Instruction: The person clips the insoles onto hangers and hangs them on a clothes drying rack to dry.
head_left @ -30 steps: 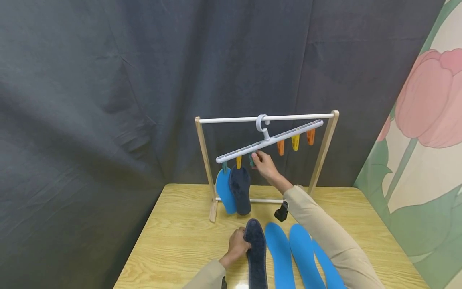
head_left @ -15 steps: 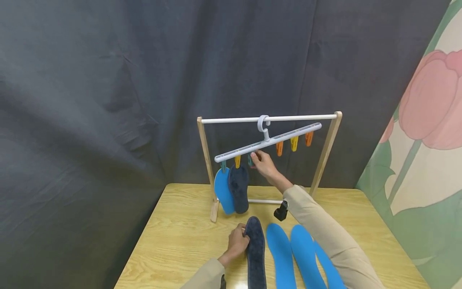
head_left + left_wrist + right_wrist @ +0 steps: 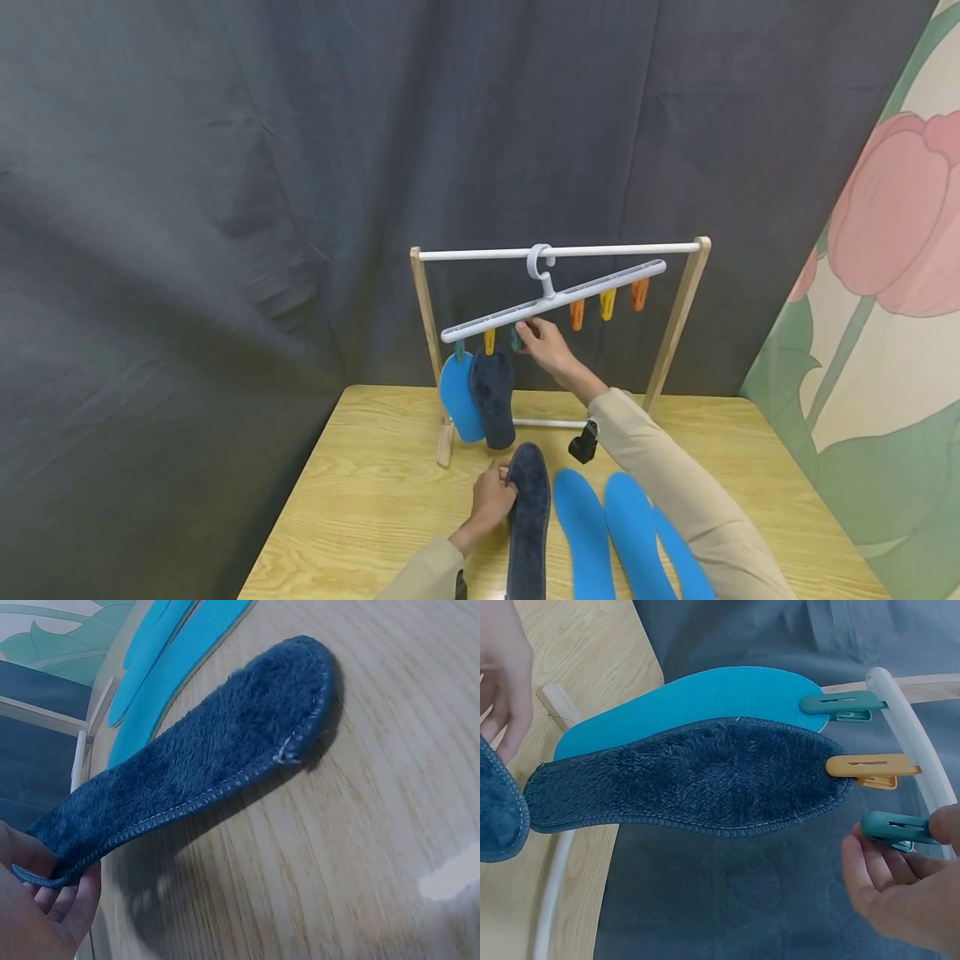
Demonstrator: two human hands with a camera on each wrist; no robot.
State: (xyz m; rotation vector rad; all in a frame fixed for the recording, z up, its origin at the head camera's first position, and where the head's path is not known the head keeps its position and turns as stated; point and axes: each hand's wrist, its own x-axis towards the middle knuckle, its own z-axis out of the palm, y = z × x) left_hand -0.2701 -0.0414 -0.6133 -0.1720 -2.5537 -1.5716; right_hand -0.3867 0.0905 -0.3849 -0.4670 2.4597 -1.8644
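My left hand (image 3: 491, 498) pinches the front end of a dark blue plush insole (image 3: 529, 508). In the left wrist view the held end is tilted up off the table, and the insole's stitched far end (image 3: 304, 682) is low over the wood. My right hand (image 3: 551, 348) grips a green clip (image 3: 896, 827) between thumb and fingers, under a pale hanger (image 3: 600, 286). Nothing sits in that clip's mouth. To its left, a yellow clip (image 3: 870, 765) holds another plush insole (image 3: 697, 776), and a second green clip (image 3: 844, 702) holds a light blue insole (image 3: 697, 701).
The hanger hooks over the white bar (image 3: 480, 254) of a wooden rack (image 3: 678, 325) and tilts down to the left. Two orange clips and a yellow clip (image 3: 607, 304) hang on its right half. Several light blue insoles (image 3: 585, 529) lie on the table (image 3: 360, 500), partly under my right sleeve.
My left hand has moved the plush insole slightly up toward the rack. My right hand keeps its grip on the green clip, with the hanger shifted a little to the left.
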